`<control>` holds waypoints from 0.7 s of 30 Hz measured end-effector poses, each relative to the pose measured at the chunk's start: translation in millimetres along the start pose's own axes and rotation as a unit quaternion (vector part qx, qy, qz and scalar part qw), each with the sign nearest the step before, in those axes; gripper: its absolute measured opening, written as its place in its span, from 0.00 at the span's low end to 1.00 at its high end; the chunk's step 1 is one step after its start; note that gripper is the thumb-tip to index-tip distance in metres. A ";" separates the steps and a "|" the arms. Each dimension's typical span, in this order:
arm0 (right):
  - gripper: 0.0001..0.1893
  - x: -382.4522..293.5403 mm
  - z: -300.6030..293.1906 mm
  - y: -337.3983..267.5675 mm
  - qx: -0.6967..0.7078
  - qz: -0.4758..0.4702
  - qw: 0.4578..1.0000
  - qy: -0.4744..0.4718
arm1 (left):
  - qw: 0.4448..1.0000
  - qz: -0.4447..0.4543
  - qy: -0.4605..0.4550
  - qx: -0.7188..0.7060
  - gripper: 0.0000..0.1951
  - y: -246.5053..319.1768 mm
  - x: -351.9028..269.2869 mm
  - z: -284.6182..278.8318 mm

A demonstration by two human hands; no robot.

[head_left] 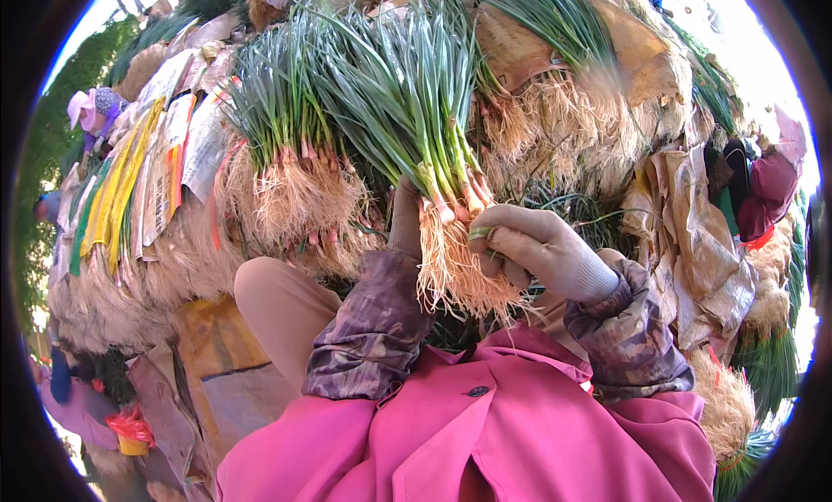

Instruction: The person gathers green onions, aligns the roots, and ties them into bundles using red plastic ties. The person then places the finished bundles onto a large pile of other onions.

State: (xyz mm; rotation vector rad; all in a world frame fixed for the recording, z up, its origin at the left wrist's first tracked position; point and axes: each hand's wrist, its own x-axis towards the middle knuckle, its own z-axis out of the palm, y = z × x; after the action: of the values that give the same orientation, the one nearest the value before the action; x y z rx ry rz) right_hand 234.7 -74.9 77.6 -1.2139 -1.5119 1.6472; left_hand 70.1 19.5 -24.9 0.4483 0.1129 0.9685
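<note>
In a gloved grip, my left hand point(406, 219) is behind the white stems of a bunch of green onions point(442, 170), its fingers mostly hidden by the plants. The bunch stands with leaves away from me and long pale roots towards my lap. My right hand point(530, 245), in a light knitted glove, is at the right side of the roots, with thumb and fingers pinched on a small green piece of plant point(480, 234). Left of the bunch, more rooted green onions point(292, 157) lie on the pile.
Further onions point(552, 106) lie beyond under brown sacking point(507, 41). A crumpled sack point(695, 242) hangs at the right. Covered root piles point(156, 274) stand at the left. Other people are at the left and right edges; red plastic strips point(132, 426) lie at lower left.
</note>
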 end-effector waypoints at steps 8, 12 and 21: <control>0.23 -15.9 -27.2 -37.8 -0.124 0.023 0.991 -0.042 | 0.997 0.014 0.028 0.075 0.24 5.2 -6.7 13.1; 0.10 -3.8 -22.9 -54.7 -0.272 -0.086 0.934 0.217 | 0.999 -0.022 -0.010 0.033 0.23 -0.6 -4.8 9.2; 0.16 126.0 10.8 -47.8 -0.527 -0.033 0.841 0.121 | 0.999 -0.016 0.009 0.047 0.25 -5.0 -8.5 -5.5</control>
State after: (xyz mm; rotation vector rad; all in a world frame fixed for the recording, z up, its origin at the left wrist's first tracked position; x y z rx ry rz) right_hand 165.9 40.3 94.4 -1.7610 -2.3201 0.4634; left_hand 67.6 11.9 -32.8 0.5230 0.1828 0.9382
